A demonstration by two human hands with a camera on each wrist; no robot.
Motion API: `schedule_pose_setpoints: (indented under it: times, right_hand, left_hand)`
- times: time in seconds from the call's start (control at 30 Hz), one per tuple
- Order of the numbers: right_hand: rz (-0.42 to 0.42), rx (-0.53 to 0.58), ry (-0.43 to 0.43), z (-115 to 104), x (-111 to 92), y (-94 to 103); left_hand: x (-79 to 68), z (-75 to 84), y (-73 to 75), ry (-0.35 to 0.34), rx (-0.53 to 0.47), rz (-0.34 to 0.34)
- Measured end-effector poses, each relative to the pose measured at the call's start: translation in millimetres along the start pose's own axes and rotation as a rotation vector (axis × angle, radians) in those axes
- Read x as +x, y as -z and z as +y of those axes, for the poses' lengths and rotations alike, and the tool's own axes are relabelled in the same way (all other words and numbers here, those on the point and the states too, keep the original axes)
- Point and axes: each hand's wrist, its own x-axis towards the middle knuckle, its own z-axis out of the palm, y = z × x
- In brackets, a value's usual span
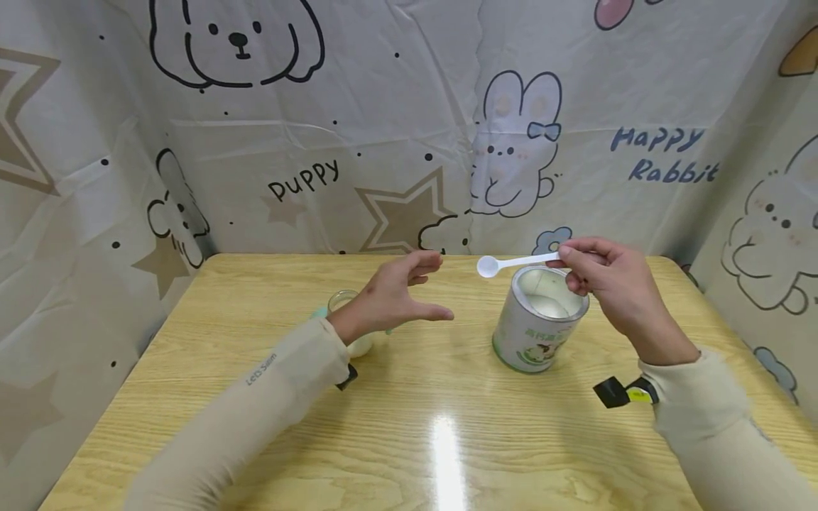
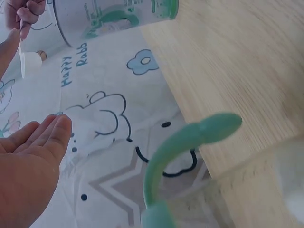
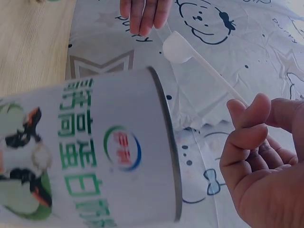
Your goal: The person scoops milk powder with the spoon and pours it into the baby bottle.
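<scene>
My right hand [image 1: 616, 294] pinches the handle end of a white plastic measuring scoop [image 1: 488, 267] between thumb and fingers. The scoop is held above the open milk powder can [image 1: 525, 337], its bowl to the left of the rim. Pale powder [image 1: 548, 306] shows inside the can. My left hand [image 1: 399, 294] is raised to the left of the scoop, thumb and fingers spread apart, holding nothing. Behind the left wrist stands a clear bottle [image 1: 344, 296], mostly hidden. The left wrist view shows its green curved handle [image 2: 164, 159] and clear, marked wall close up.
The wooden table [image 1: 409, 454] carries the can at right and the bottle at left. A printed cloth [image 1: 396, 92] hangs behind the table and at both sides. Cameras are strapped at both wrists.
</scene>
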Motion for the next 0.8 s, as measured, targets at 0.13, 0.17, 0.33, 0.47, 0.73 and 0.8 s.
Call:
schedule_pose_setpoints:
  times: [0.13, 0.17, 0.33, 0.47, 0.73, 0.8]
  right_hand:
    - [0.007, 0.0, -0.013, 2.6, -1.6, 7.7]
    - [0.008, 0.0, -0.013, 3.3, -1.9, 9.3]
    - [0.015, 0.094, -0.007, 8.4, -3.6, 15.3]
    - [0.032, 0.08, 0.0, 12.8, -5.9, 21.4]
    - [0.051, -0.013, -0.022, 20.4, -9.0, 35.3]
    - [0.053, -0.011, -0.035, 22.4, -10.4, 37.7]
  left_hand:
    - [4.7, 3.3, -6.7, -0.011, 0.008, -0.007]
    - [6.0, 4.0, -8.4, -0.013, 0.009, -0.008]
    - [11.6, 6.7, -17.1, -0.014, 0.032, -0.021]
    - [16.4, 7.9, -24.3, -0.014, 0.047, -0.034]
    - [26.2, 10.9, -39.2, -0.058, 0.041, -0.052]
    - [28.4, 10.9, -42.8, -0.067, 0.043, -0.055]
